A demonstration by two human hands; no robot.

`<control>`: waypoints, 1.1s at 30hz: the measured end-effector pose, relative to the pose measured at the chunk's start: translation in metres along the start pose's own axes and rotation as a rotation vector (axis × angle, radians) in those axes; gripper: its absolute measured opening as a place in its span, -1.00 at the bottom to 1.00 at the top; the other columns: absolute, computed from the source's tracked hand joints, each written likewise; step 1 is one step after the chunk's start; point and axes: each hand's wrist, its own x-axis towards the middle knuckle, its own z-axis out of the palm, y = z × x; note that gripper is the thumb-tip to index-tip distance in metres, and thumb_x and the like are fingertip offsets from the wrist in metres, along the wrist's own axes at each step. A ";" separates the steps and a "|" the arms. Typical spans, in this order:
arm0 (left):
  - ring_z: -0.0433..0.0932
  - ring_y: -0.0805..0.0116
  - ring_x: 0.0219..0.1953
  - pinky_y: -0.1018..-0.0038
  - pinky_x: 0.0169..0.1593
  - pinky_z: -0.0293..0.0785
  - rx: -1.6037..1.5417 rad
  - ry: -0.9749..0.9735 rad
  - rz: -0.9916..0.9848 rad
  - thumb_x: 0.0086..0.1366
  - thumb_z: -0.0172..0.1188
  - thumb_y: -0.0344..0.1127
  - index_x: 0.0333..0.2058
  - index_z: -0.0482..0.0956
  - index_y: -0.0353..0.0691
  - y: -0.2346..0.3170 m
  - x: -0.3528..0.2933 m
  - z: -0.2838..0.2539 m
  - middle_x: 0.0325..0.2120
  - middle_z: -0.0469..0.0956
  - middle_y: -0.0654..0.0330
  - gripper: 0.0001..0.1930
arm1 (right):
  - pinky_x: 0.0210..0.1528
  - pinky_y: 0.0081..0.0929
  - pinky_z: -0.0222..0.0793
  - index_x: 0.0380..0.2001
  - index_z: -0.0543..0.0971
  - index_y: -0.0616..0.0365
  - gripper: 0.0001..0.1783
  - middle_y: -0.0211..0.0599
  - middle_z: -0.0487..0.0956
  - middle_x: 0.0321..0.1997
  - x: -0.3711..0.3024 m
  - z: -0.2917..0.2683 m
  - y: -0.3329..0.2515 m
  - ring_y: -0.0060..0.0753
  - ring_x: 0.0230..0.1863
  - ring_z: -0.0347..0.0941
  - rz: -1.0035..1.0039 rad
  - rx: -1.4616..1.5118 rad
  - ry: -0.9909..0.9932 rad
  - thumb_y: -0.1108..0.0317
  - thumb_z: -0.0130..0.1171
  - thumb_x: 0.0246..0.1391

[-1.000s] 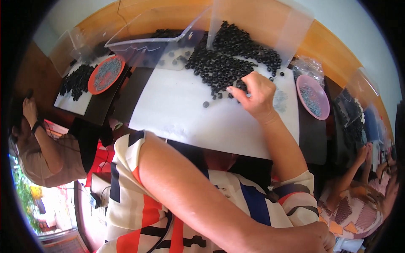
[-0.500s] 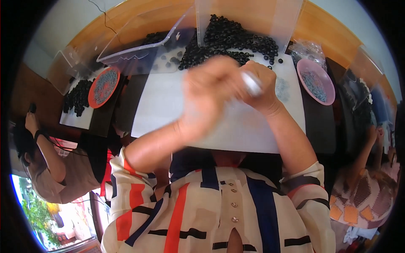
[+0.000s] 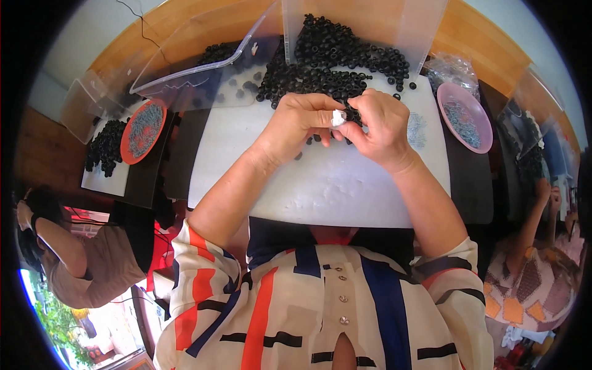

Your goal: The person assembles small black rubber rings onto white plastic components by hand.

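Note:
My left hand (image 3: 300, 120) and my right hand (image 3: 381, 126) meet over a white board (image 3: 320, 185). Their fingertips pinch a small white piece (image 3: 338, 118) between them; a small black ring may be held with it, but fingers hide that. Just beyond the hands lies a big heap of small black rings (image 3: 336, 58), spilling from a clear plastic bin (image 3: 364, 18) onto the board.
A pink dish (image 3: 464, 116) of small metal parts stands to the right, with a loose pile of them (image 3: 417, 129) beside it. An orange dish (image 3: 143, 131) and more black rings (image 3: 106, 143) lie left. Another clear tray (image 3: 197, 65) is tilted at upper left. People sit at both sides.
A second ago only my right hand was at the ring heap. My left hand came up and joined it; both now hold the white piece lower over the board.

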 end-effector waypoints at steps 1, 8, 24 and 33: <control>0.59 0.36 -0.46 0.52 -0.42 0.48 -0.003 0.004 -0.003 0.22 0.24 -0.42 -0.26 0.61 -0.46 -0.002 -0.001 0.001 -0.46 0.61 0.06 -0.81 | -0.61 -0.35 0.24 -0.55 0.39 0.11 -0.61 -0.33 0.37 -0.64 -0.001 0.001 0.001 -0.25 -0.64 0.36 0.003 0.004 -0.004 0.41 0.42 -0.48; 0.57 0.32 -0.47 0.48 -0.42 0.49 -0.098 0.094 0.038 0.21 0.22 -0.48 -0.30 0.60 -0.49 -0.011 -0.003 0.001 -0.47 0.60 0.05 -0.85 | -0.59 -0.35 0.25 -0.59 0.33 0.08 -0.65 -0.34 0.34 -0.64 -0.001 0.009 -0.002 -0.26 -0.62 0.35 -0.029 -0.069 -0.030 0.43 0.35 -0.42; 0.57 0.34 -0.53 0.48 -0.49 0.45 -0.033 0.214 0.068 0.21 0.22 -0.49 -0.32 0.58 -0.46 -0.020 -0.005 -0.001 -0.49 0.59 0.07 -0.88 | -0.47 -0.27 0.33 -0.48 0.40 0.13 -0.71 -0.31 0.41 -0.54 -0.003 0.004 -0.006 -0.20 -0.51 0.42 0.001 -0.029 -0.167 0.42 0.31 -0.29; 0.59 0.31 -0.47 0.49 -0.49 0.44 -0.090 0.127 -0.024 0.27 0.18 -0.46 -0.23 0.57 -0.43 -0.017 -0.008 -0.001 -0.44 0.59 0.07 -0.84 | -0.41 -0.52 0.42 -0.39 0.51 0.29 -0.98 -0.24 0.55 -0.47 -0.005 0.007 -0.004 -0.39 -0.47 0.54 0.296 0.413 -0.173 0.57 0.12 0.14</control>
